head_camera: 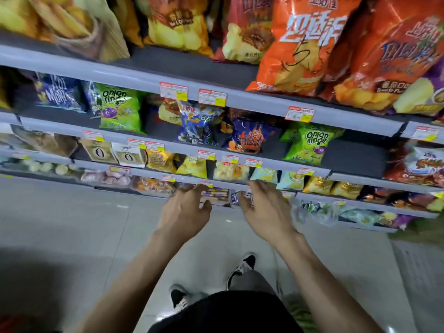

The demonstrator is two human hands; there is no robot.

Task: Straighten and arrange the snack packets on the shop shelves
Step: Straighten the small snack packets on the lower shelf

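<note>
Grey shelves (264, 103) ran in tiers from nine o'clock to three o'clock, with price tags (173, 91) clipped along their front edges. On the top tier, at one o'clock, a large orange crisp bag (305, 44) stood upright. The tier below held a green onion rings packet (120, 109) at ten o'clock and a second onion rings packet (310, 146) at three o'clock, with a blue packet (195, 126) between them. Near the centre, small yellow packets (194, 165) sat on a lower tier. A pale tiled floor (72, 224) lay at eight o'clock.

Both bare arms outstretched, left hand (186, 209) and right hand (265, 207) empty, fingers loosely spread.
</note>
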